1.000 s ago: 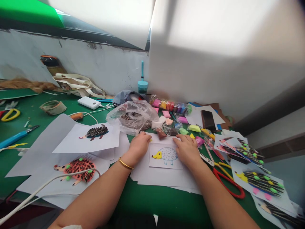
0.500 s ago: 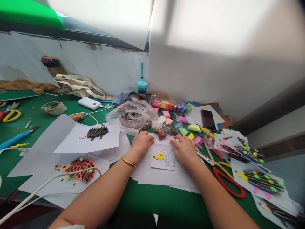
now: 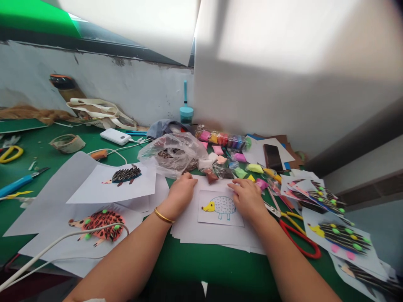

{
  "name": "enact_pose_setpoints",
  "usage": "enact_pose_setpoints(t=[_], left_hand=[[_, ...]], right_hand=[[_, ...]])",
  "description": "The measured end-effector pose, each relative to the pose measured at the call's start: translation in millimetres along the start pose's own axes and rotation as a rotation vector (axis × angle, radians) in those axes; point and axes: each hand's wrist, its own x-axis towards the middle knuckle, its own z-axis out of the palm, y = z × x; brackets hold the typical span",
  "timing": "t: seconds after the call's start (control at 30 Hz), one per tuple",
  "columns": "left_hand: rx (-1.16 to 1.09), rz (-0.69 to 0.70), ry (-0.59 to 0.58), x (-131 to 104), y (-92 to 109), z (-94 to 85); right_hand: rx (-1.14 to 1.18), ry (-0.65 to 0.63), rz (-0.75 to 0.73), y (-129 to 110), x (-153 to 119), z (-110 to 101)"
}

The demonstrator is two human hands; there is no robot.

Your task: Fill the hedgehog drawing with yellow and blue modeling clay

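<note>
White rectangular hedgehog card (image 3: 221, 208), toward green worktop's (image 3: 189, 264) near edge: yellow head, unfilled body; right hand (image 3: 249, 198) spread, left hand (image 3: 181, 193) grip unclear.

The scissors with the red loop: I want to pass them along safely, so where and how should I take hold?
Probably by the rounded end of the red loop, coming from the near right: that end faces this way, while the blades point away, toward the right hand.

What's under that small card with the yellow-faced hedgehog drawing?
White paper sheets lie beneath the hedgehog card, showing beyond its near edge. Whatever is on the part the card covers can't be seen.
</note>
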Motion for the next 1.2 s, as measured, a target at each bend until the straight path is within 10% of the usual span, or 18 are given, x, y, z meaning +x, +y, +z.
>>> enact_pose_setpoints(t=[0.13,0.4,0.77,1.0,1.2], left_hand=[[0.015,0.167,0.019,-1,-1,1.4],[0.099,-0.058,0.056,3,0,0.9],[0.009,-0.025,0.116,5,-4,3.8],[-0.485,-0.018,0.275,11,-7,4.5],[-1.135,-0.178,0.183,12,-1,3.8]], right_hand=[[0.002,-0.016,0.003,4,2,-2],[-0.011,-0.063,0.036,12,-2,-11],[0.006,-0.140,0.003,5,2,-7],[-0.038,-0.087,-0.002,-8,5,1],[-0.025,-0.075,0.009,-14,11,7]])
